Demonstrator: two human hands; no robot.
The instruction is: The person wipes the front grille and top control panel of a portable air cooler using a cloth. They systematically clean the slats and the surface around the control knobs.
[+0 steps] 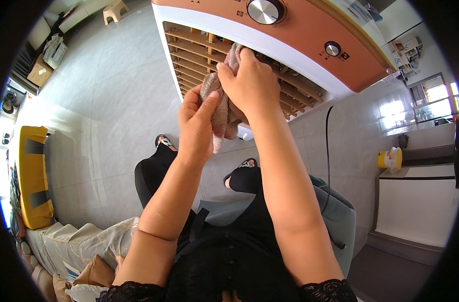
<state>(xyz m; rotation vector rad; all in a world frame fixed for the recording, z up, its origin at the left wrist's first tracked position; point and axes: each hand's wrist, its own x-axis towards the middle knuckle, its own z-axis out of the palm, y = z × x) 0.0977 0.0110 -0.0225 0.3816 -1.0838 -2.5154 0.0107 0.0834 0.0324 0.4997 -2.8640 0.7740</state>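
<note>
Both my hands hold a pinkish-beige cloth [220,108] in front of a white and copper-coloured appliance that looks like an air cooler [305,38]. My left hand [197,113] pinches the cloth between thumb and fingers, and its loose end hangs down beside the wrist. Higher up, my right hand [252,83] grips the bunched top of the cloth close against the tan slatted grille [192,53]. Whether its fingertips reach between the slats is hidden. Above the grille, the copper panel carries a large silver knob [264,11] and a smaller knob [332,48].
I sit on a grey-blue chair [340,221], with a black cord [328,146] hanging beside it on the right. A covered sofa [98,241] and a yellow object [34,176] are on the left. A yellow-and-white bucket [390,159] stands right; a stool [115,11] is far left.
</note>
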